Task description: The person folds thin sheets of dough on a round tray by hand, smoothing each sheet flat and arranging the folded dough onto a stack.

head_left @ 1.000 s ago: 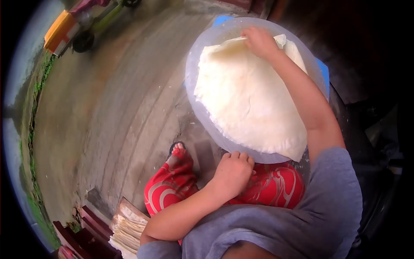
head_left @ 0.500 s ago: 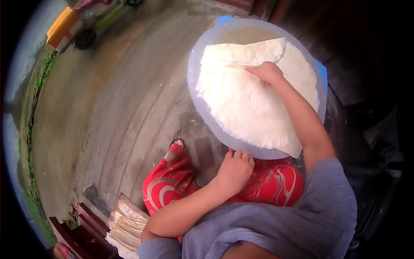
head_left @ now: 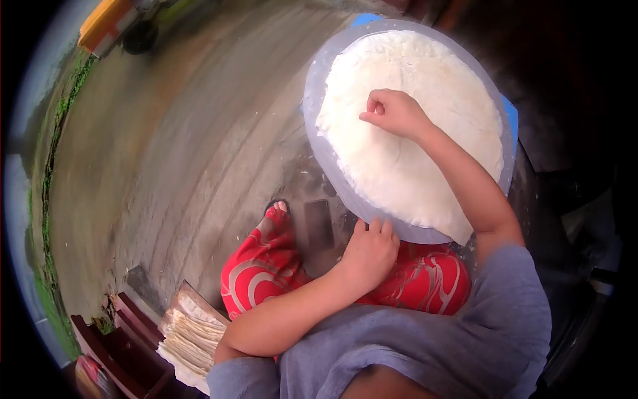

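Observation:
A large, thin round sheet of dough (head_left: 425, 173) lies flat on a round pale board (head_left: 318, 100); one pointed part of it reaches the board's near edge. My right hand (head_left: 397, 113) is over the middle of the dough, fingers curled towards the thumb, with nothing visible in them. Whether it touches the dough I cannot tell. My left hand (head_left: 373, 251) rests by my knee at the board's near rim, palm down and fingers slightly apart. Its fingertips are close to the rim; contact is unclear.
Blue parts (head_left: 510, 116) show under the board. A stack of folded dough sheets (head_left: 193, 342) sits on a wooden board at lower left, beside dark red stepped pieces (head_left: 126, 346). A flat dark block (head_left: 319, 225) lies on the concrete floor (head_left: 199, 159). An orange-and-white wheeled thing (head_left: 106, 26) stands at upper left.
The folded-over far flap of dough now lies spread out flat. My right hand has left the flap's edge, shifted slightly left and curled its fingers. My left hand has barely moved.

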Action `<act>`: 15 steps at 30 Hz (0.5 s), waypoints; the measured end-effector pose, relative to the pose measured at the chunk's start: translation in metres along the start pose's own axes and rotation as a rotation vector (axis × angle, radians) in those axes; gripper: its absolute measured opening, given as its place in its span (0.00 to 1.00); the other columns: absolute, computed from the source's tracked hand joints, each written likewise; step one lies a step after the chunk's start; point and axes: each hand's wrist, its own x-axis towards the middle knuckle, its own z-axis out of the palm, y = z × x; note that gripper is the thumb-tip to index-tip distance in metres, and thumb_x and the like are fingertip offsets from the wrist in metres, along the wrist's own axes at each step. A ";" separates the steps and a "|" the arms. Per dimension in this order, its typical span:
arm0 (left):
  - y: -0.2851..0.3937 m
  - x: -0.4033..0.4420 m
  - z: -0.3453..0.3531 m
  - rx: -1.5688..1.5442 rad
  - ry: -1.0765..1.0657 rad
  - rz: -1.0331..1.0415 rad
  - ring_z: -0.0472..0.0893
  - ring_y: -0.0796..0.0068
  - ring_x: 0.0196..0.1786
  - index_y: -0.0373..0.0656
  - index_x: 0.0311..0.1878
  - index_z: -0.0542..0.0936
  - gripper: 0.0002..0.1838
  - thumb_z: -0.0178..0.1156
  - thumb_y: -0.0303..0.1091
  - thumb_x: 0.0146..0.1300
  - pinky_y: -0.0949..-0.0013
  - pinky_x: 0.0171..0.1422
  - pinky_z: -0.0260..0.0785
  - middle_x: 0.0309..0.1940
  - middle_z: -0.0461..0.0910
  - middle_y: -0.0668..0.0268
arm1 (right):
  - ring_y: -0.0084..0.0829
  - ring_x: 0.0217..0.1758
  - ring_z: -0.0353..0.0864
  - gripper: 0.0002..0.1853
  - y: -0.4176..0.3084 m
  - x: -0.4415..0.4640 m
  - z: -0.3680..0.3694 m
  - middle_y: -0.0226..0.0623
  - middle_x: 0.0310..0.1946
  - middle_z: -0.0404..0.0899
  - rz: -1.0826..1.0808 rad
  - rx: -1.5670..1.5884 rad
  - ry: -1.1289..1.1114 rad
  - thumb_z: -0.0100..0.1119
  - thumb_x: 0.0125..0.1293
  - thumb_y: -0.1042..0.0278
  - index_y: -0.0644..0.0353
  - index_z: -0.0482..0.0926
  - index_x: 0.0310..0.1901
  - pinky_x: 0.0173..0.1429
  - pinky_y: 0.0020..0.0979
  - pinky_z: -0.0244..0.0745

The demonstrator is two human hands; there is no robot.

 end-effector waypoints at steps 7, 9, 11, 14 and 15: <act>0.002 -0.006 0.007 0.113 -0.189 0.017 0.74 0.65 0.46 0.39 0.44 0.80 0.19 0.61 0.39 0.49 0.61 0.48 0.67 0.39 0.76 0.61 | 0.39 0.33 0.80 0.14 -0.015 -0.089 0.079 0.37 0.27 0.77 -0.229 -0.278 -0.107 0.64 0.52 0.54 0.57 0.76 0.29 0.36 0.39 0.74; 0.001 -0.005 0.007 0.103 -0.205 0.004 0.74 0.64 0.46 0.40 0.43 0.80 0.18 0.61 0.39 0.51 0.61 0.48 0.67 0.40 0.76 0.61 | 0.39 0.31 0.80 0.13 -0.008 -0.096 0.090 0.38 0.24 0.76 -0.289 -0.278 0.015 0.63 0.52 0.58 0.59 0.76 0.29 0.35 0.39 0.74; 0.000 -0.003 0.008 0.096 -0.219 -0.008 0.74 0.64 0.47 0.40 0.43 0.80 0.17 0.61 0.39 0.52 0.61 0.48 0.67 0.40 0.76 0.61 | 0.40 0.30 0.79 0.11 -0.003 -0.096 0.097 0.39 0.24 0.76 -0.300 -0.299 0.042 0.62 0.52 0.60 0.60 0.76 0.28 0.35 0.39 0.74; -0.004 0.004 0.010 0.153 -0.243 -0.055 0.75 0.64 0.47 0.40 0.42 0.80 0.17 0.60 0.42 0.54 0.61 0.49 0.67 0.39 0.76 0.62 | 0.36 0.26 0.78 0.08 -0.008 -0.096 0.083 0.38 0.23 0.77 -0.182 -0.127 0.021 0.59 0.53 0.66 0.61 0.76 0.27 0.33 0.35 0.73; -0.005 0.008 0.008 0.145 -0.256 -0.137 0.74 0.62 0.51 0.39 0.47 0.78 0.21 0.60 0.44 0.55 0.60 0.51 0.66 0.44 0.76 0.59 | 0.33 0.24 0.77 0.06 -0.010 -0.095 0.077 0.36 0.22 0.77 -0.048 0.067 -0.030 0.57 0.55 0.69 0.62 0.75 0.26 0.31 0.31 0.72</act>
